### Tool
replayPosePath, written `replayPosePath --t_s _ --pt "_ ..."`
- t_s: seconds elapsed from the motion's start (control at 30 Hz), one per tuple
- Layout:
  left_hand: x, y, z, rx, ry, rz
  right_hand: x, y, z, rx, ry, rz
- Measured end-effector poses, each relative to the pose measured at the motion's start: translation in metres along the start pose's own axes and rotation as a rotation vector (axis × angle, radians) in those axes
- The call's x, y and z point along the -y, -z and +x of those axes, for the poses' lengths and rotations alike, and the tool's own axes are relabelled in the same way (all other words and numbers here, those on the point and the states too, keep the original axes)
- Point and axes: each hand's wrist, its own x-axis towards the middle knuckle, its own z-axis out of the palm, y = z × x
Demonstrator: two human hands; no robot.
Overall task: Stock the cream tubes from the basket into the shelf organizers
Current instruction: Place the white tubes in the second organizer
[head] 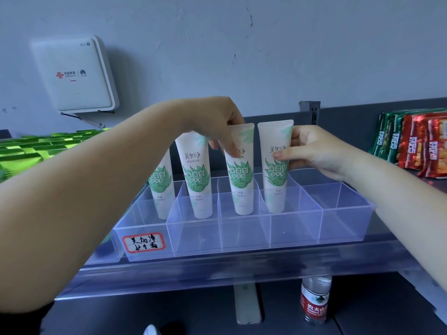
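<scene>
Both hands (217, 126) (312, 151) pinch upright tubes (240, 170) (275, 170); organizer's (242, 238) rightmost compartment open.

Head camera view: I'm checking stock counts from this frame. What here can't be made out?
- Basket: not in the head view, so the tubes left are unknown.
- Leftmost tube: the left forearm hides part of it.
- Third tube: the left hand covers its brand print.
- Organizer rear row: tubes and walls hide it.
- Water bottle: the shelf edge hides its top.
- Snack packets: cut by the right frame edge.
</scene>
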Motion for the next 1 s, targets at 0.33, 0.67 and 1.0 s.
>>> replayPosePath --t_s 0.33,0.67,1.0 --pt "-0.003 0.0 0.0 -0.044 -0.02 0.098 0.001 -0.001 -0.002 -0.019 0.004 -0.005" --pt "0.002 -0.001 0.001 -0.036 -0.022 0.102 0.0 -0.001 -0.002 -0.034 -0.005 -0.026" --pt "0.003 -0.003 0.001 -0.033 -0.005 0.149 0.013 0.003 -0.006 -0.046 0.024 -0.123"
